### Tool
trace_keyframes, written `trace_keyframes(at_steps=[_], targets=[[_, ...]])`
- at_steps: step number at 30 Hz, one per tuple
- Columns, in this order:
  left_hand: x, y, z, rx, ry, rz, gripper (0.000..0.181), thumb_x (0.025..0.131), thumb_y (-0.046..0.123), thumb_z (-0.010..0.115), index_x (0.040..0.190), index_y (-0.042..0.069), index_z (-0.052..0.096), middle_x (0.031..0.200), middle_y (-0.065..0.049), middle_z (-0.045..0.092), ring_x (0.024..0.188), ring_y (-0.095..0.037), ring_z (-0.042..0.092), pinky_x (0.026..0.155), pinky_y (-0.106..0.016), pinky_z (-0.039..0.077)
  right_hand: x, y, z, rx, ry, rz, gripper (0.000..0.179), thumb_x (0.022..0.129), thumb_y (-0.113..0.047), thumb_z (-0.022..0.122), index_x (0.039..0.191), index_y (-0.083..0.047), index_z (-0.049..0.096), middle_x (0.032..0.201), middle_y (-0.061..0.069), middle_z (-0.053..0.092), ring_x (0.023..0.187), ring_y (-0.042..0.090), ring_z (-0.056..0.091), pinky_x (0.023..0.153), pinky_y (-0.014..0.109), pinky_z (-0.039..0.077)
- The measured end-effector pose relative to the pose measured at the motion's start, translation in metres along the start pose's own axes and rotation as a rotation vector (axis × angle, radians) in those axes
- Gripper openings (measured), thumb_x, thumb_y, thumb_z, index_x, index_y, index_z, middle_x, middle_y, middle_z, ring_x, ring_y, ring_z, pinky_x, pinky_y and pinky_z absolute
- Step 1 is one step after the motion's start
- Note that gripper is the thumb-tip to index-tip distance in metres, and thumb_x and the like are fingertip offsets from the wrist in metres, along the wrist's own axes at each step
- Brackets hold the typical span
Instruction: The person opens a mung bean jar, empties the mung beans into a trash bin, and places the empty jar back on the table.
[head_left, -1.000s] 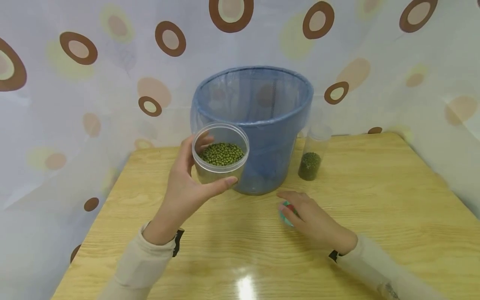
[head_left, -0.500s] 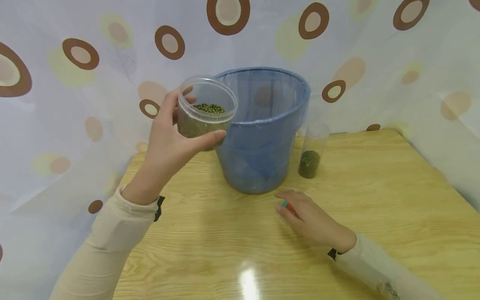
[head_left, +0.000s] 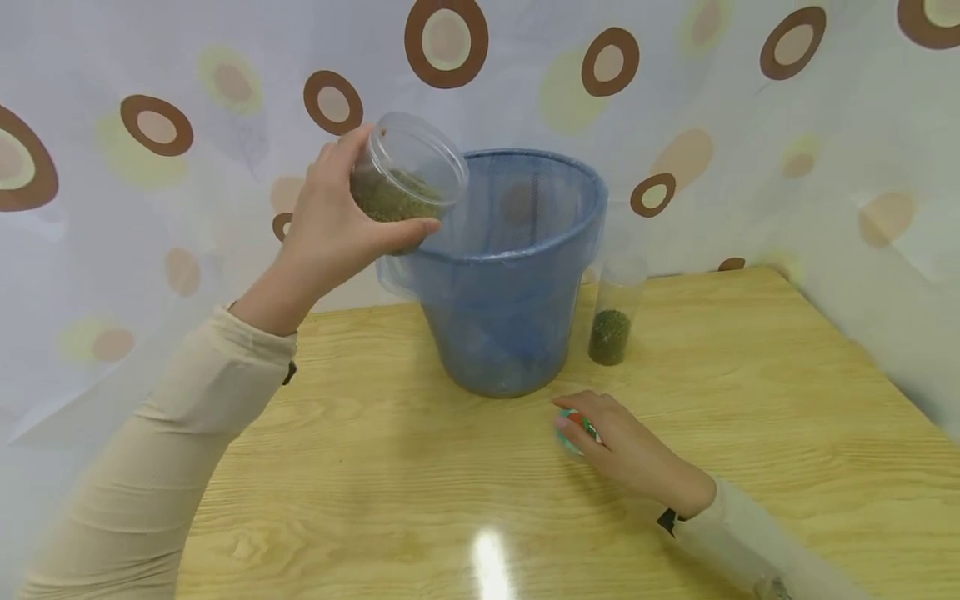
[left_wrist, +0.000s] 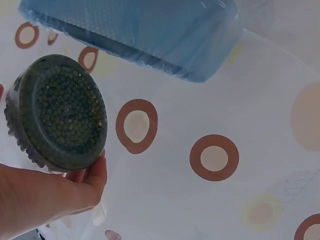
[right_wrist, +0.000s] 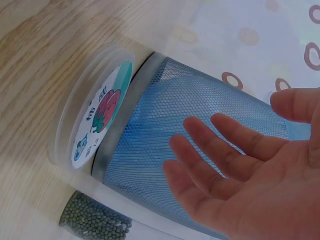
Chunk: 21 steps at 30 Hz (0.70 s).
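My left hand [head_left: 326, 212] grips a clear plastic jar [head_left: 418, 154] of green mung beans [head_left: 390, 198], thumb on the near side. Tilted to the right, the jar is held at the left rim of a blue mesh bin [head_left: 502, 325]. From below, the left wrist view shows the beans through the jar's base [left_wrist: 70, 110]. My right hand [head_left: 630, 446] hovers over a round lid [right_wrist: 107, 107] with a strawberry label, lying on the table. Its fingers are loosely bent, apart from the lid, and hold nothing.
A clear bag lines the bin and folds over its rim. Right of the bin stands a tall clear cylinder [head_left: 611, 333], with green beans in its lower part. The wooden table [head_left: 360, 483] meets a patterned wall covering [head_left: 225, 50] at the back.
My left hand has raised the jar, moved it slightly left in view and tilted it toward the bin. My right hand has stayed over the lid almost unmoved.
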<state>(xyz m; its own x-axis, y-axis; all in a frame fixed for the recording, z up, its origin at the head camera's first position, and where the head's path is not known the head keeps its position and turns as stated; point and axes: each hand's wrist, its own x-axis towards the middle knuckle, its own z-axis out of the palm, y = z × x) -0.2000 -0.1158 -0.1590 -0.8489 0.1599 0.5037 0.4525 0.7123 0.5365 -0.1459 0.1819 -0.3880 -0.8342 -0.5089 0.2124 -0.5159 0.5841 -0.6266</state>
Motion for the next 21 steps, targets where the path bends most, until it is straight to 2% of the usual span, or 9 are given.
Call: trace_keyframes(at_steps=[4, 8, 11, 16, 21], targets=[[0.016, -0.004, -0.001, 0.06, -0.036, 0.028, 0.093, 0.071, 0.034, 0.085, 0.147, 0.014, 0.036, 0.14, -0.008, 0.042, 0.13, -0.026, 0.033, 0.106, -0.041, 0.031, -0.003, 0.003, 0.0, 0.005, -0.008, 0.003, 0.04, 0.103, -0.027, 0.046, 0.13, 0.001, 0.054, 0.123, 0.013, 0.059, 0.106, 0.031, 0.055, 0.078, 0.036, 0.049], [0.029, -0.009, 0.001, 0.102, -0.078, 0.006, 0.095, 0.071, 0.034, 0.084, 0.148, 0.011, 0.033, 0.143, -0.012, 0.039, 0.132, -0.031, 0.03, 0.106, -0.045, 0.032, -0.005, 0.005, 0.001, 0.017, -0.012, -0.005, 0.039, 0.102, -0.024, 0.047, 0.129, 0.004, 0.054, 0.121, 0.017, 0.059, 0.103, 0.03, 0.055, 0.072, 0.028, 0.05], [0.038, -0.011, 0.003, 0.14, -0.108, -0.015, 0.096, 0.072, 0.035, 0.083, 0.149, 0.011, 0.03, 0.145, -0.013, 0.036, 0.135, -0.033, 0.027, 0.106, -0.047, 0.032, -0.006, 0.007, 0.003, 0.021, -0.006, -0.007, 0.037, 0.102, -0.024, 0.048, 0.128, 0.002, 0.055, 0.121, 0.016, 0.06, 0.1, 0.027, 0.055, 0.072, 0.027, 0.05], [0.053, -0.014, 0.008, 0.183, -0.136, -0.011, 0.096, 0.074, 0.035, 0.082, 0.15, 0.009, 0.029, 0.146, -0.015, 0.035, 0.137, -0.034, 0.024, 0.109, -0.047, 0.028, -0.007, 0.011, 0.006, 0.016, 0.006, -0.031, 0.035, 0.101, -0.023, 0.05, 0.127, 0.001, 0.056, 0.116, 0.011, 0.062, 0.095, 0.02, 0.054, 0.071, 0.026, 0.05], [0.066, -0.015, 0.015, 0.234, -0.178, -0.031, 0.098, 0.075, 0.037, 0.08, 0.151, 0.01, 0.026, 0.146, -0.019, 0.032, 0.134, -0.037, 0.026, 0.108, -0.049, 0.028, -0.007, 0.012, 0.008, 0.02, -0.005, -0.023, 0.035, 0.102, -0.024, 0.048, 0.127, -0.001, 0.056, 0.115, 0.007, 0.061, 0.093, 0.016, 0.053, 0.074, 0.029, 0.05]])
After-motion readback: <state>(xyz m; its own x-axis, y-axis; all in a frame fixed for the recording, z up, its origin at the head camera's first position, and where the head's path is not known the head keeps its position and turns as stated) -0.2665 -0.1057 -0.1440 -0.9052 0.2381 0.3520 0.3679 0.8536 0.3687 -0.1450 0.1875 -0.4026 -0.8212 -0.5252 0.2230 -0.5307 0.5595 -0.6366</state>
